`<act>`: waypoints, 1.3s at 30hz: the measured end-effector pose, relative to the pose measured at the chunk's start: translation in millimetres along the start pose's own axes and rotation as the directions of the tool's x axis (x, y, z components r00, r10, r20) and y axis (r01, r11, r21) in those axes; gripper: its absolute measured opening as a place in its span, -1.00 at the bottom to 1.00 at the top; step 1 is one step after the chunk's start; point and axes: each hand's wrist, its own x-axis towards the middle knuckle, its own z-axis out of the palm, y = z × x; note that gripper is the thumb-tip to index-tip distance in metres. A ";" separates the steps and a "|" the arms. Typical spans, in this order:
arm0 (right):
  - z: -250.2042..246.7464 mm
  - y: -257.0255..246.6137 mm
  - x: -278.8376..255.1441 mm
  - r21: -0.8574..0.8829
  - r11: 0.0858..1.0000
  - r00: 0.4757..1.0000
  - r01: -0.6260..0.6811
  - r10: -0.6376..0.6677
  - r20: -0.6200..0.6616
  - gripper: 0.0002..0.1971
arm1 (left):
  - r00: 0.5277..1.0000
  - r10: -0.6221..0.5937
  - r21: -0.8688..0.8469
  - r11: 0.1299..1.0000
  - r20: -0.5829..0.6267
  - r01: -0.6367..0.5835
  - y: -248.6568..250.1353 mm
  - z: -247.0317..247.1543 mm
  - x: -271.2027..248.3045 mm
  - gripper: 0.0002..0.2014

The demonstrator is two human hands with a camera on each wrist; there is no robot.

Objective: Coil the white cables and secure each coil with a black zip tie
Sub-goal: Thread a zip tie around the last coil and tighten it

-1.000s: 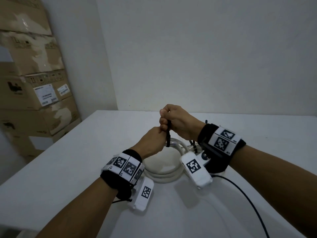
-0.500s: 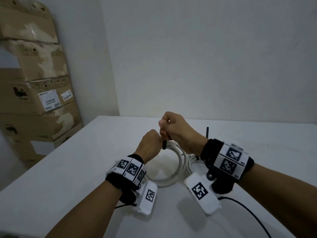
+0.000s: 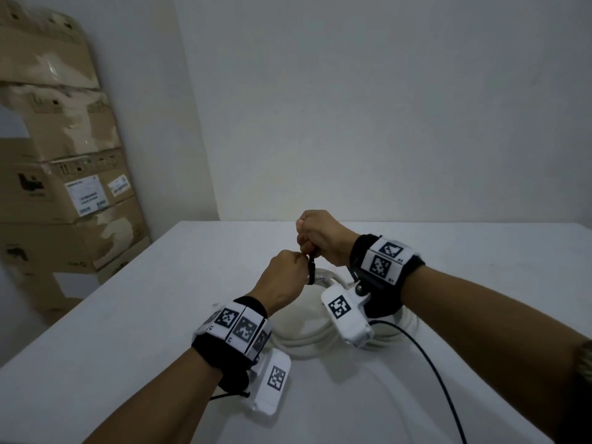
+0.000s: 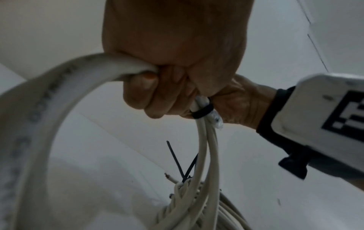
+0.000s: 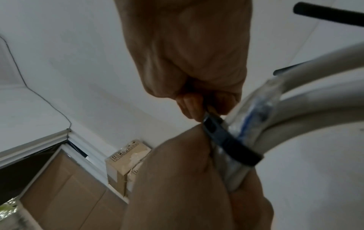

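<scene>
Head view — left hand [image 3: 282,277] clamped on white coil [image 3: 307,342], right hand [image 3: 320,238] pinching zip tie [image 3: 310,270].

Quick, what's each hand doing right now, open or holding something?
Left hand: closed, gripping the white cable coil beside the tie.
Right hand: closed, pinching the tail of the black zip tie looped round the coil.

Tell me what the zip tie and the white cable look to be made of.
Zip tie: likely plastic, a flat black band with a slight sheen, bent snugly round the strands.
White cable: seemingly a plastic or rubbery jacket, smooth, matte off-white, with printed lettering, curving without kinks.
</scene>
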 end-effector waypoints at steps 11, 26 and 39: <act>-43.9 -10.1 -59.4 -0.268 0.931 0.967 0.247 -0.255 0.004 -0.59 | 0.923 -0.278 -0.626 0.679 0.265 0.384 -3.6 -45.4 -8.2 -0.65; -106.2 38.0 -91.8 -0.247 0.964 0.931 0.096 -0.175 -0.322 -0.78 | 0.948 -0.151 -0.847 0.427 0.280 0.318 45.6 -9.2 -5.4 -0.82; -121.6 85.5 -73.1 -0.601 0.777 0.958 -0.188 0.010 -0.286 -0.73 | 0.998 -0.067 -0.192 0.979 -0.021 0.062 35.8 60.3 13.6 -0.85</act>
